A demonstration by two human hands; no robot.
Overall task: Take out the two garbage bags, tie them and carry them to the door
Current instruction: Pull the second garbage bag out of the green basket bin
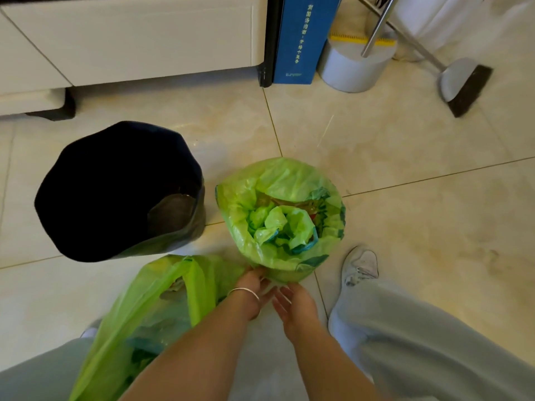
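A green garbage bag [260, 198] stands open-mouthed on the floor tiles in the middle of the view, with green scraps and wrappers inside. A second green garbage bag [150, 308] lies slack at the lower left, partly behind my left forearm. My left hand [250, 280], with a silver bangle at the wrist, touches the near rim of the standing bag. My right hand [292, 302] is beside it with its fingers spread, close to the same rim. Whether the left fingers pinch the plastic is hidden.
A dark bin [115, 192] stands at the left, tilted and holding no bag. White cabinets [130, 39] run along the back. A blue box [301, 39], a white round container [353, 68] and a broom [463, 85] are at the back right. My white shoe [360, 266] is at the right.
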